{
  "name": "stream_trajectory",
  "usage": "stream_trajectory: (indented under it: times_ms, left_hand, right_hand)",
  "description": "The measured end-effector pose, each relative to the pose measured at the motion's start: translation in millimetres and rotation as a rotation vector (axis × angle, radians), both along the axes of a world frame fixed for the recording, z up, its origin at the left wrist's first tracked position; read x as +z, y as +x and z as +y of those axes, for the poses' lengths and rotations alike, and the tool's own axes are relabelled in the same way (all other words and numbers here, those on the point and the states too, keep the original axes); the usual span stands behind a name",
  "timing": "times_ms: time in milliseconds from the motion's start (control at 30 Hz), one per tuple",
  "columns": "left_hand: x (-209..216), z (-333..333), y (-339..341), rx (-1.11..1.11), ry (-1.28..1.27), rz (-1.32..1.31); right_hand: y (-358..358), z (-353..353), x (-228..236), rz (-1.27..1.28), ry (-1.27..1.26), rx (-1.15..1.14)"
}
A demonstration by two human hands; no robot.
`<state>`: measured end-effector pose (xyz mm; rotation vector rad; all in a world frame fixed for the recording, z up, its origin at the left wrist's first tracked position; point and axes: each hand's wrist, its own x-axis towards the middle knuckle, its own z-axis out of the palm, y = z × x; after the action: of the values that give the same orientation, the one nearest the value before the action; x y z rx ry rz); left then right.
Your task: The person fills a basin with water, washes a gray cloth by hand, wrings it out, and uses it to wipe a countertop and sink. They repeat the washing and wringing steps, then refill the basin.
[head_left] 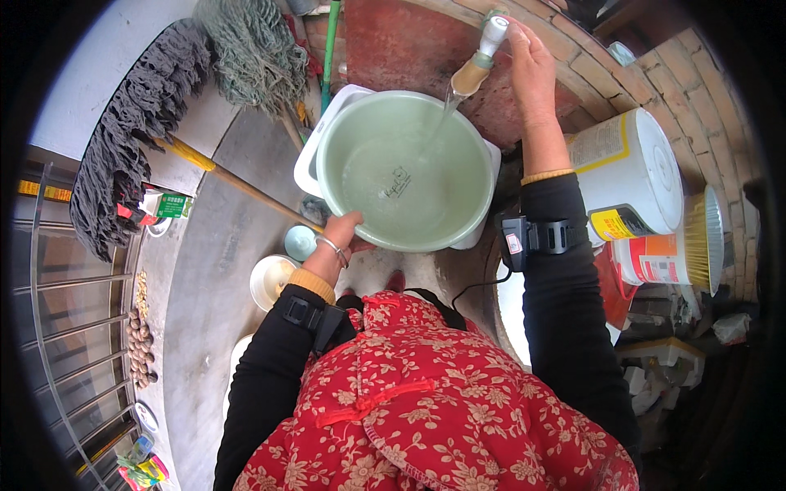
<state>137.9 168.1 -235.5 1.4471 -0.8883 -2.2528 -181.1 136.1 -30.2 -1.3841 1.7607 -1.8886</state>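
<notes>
A pale green plastic basin [344,139] rests on a white plastic tub [307,164], whose corners show around it. At the basin's near left rim, my left hand [337,237] grips the edge, its fingers partly hidden below. My right hand [530,74] is up at the tap [494,37], fingers bent against its white and metal top. A tan sleeve [471,75] covers the spout. From it a thin stream of water [448,110] runs into the basin, where shallow water covers the printed bottom.
Two mops, one dark [135,123] and one grey-green [250,53], lean at the left. A small light blue bowl [300,242] and a cream bowl [270,278] are near my left forearm. White buckets [634,164] are stacked by the brick wall [696,90] at the right.
</notes>
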Motion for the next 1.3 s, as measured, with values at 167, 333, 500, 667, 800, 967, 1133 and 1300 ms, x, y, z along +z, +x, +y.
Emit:
stream_trajectory:
  times_ms: [167,333,500,667,800,967,1133,1300]
  left_hand:
    - [0,-1,-2,0.007,0.011,0.010]
    - [2,-1,-3,0.001,0.020,0.031]
    - [3,-4,-6,-0.009,0.004,0.073]
    - [-1,-3,-4,0.008,0.033,0.099]
    - [-12,4,-1,0.055,0.042,0.133]
    - [-31,9,5,0.105,0.149,0.225]
    - [-39,17,7,0.121,0.131,0.261]
    - [-44,21,11,0.168,0.185,0.275]
  right_hand:
    - [33,-7,-2,-0.020,-0.024,-0.194]
    - [64,-26,-8,0.261,0.022,-0.502]
    - [75,-40,-11,0.277,-0.020,-0.580]
    - [74,-9,-2,0.074,0.066,-0.393]
    - [85,47,-31,0.102,0.034,-0.370]
    - [109,149,-102,0.027,0.164,-0.432]
    - [130,244,-144,-0.335,0.434,-0.510]
    - [151,261,-170,-0.806,0.543,-0.338]
